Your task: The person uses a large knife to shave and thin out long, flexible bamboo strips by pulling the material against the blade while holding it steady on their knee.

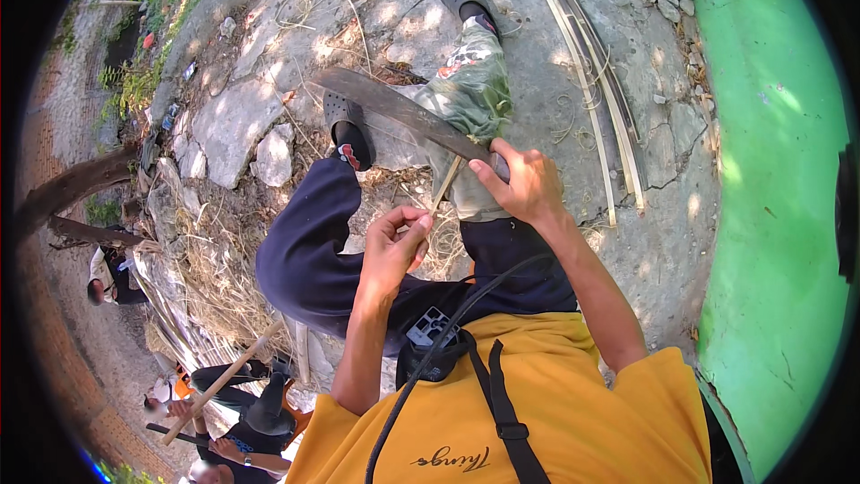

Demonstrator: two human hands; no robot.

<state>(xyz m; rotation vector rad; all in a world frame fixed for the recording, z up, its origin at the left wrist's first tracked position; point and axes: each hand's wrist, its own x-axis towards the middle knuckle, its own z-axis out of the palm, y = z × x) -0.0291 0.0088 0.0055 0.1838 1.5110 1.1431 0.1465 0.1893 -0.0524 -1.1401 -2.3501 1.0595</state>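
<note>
Because cracked concrete ground (537,54) spreads before me and a green wall (770,215) closes off my right, I judge it best to work inward, over my lap. Navy trousers (309,251) cover my thighs, and camouflage cloth (484,90) covers my right lower leg near the tool, a sensible layer between edge and skin. Long split strips (618,116) lie to my right on the concrete, apart from the work. A long, dark-bladed knife (394,108) slants forward and to my left; my right hand (528,184) has its fingers wrapped closed around the handle, the thumb near the blade's root. Steadiness there matters most, I think: a firm wrist and a shallow, unchanging angle. My left hand (391,246) is pinched closed, thumb toward forefinger, on a narrow pale strip (445,184), probably bamboo, which runs up to the blade just beside the handle. Which way the edge faces I cannot tell. A light, straight pull should give an even thickness, with the pinching fingertips well back from the blade.
</note>
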